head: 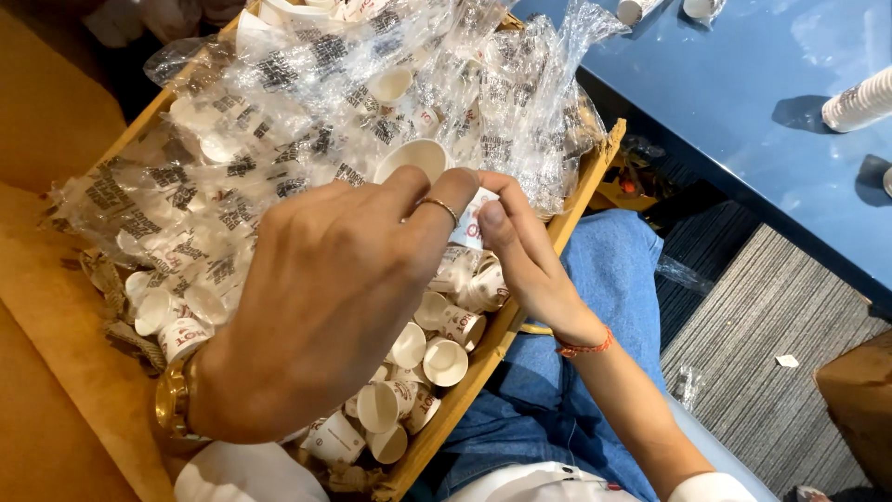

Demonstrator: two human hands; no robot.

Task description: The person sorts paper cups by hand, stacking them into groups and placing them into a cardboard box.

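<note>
- head view: both hands meet over a wooden crate [583, 191] on the lap; the left hand [325, 297] and right hand [525, 256] pinch one small paper cup [423, 163] between fingertips.
- head view: many loose cups [437, 358] and crumpled plastic sleeves [307, 102] fill the crate; judging by that, much sorting remains.

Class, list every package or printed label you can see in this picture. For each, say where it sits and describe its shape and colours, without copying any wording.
Clear plastic bags: crumpled over the top of the wooden crate, transparent with black print blocks.
Paper cup: pinched between left hand and right hand, small, white, red print.
Loose cups: piled in the crate, white with red print.
Cup stack: on the blue table, white, lying sideways.
</note>
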